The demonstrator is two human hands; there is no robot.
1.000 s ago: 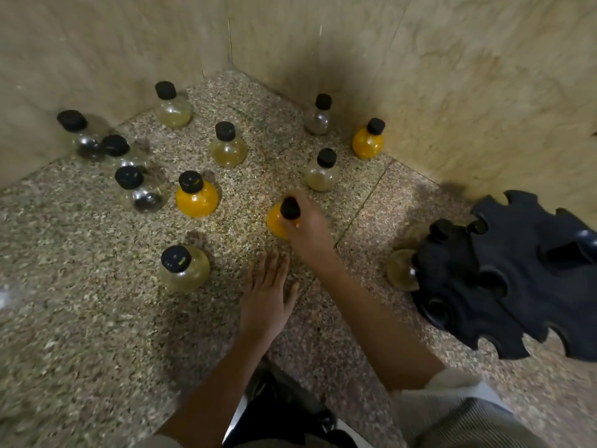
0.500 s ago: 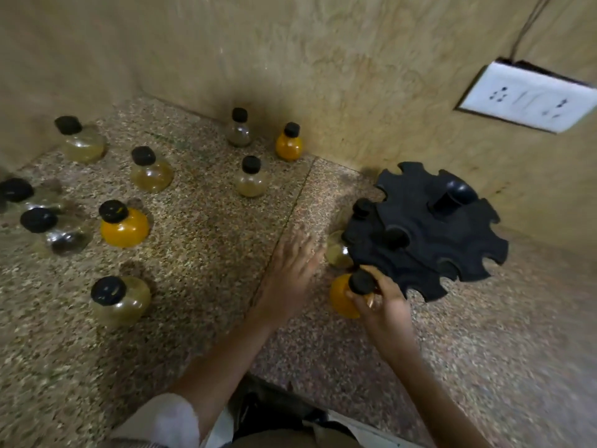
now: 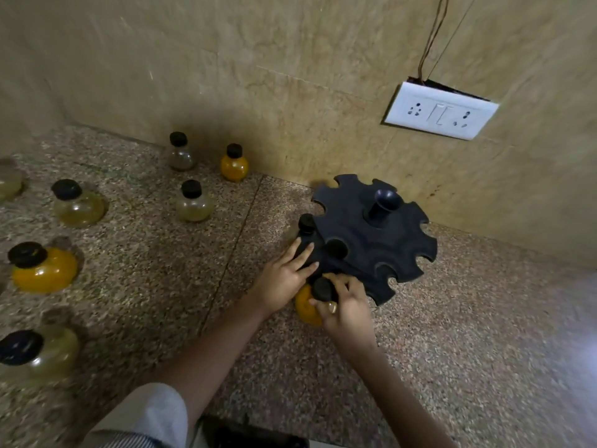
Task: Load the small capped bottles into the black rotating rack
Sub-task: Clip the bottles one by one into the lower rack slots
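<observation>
Centre frame: right hand point(image 3: 349, 313), grip clamped on the orange bottle point(image 3: 303, 308); left hand point(image 3: 282, 281), fingers straight, rests on the black rack point(image 3: 387, 247).

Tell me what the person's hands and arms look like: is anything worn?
Both forearms are bare, with no gloves. A pale sleeve sits near the left elbow. The right hand wears a ring; the left hand shows none.
</observation>
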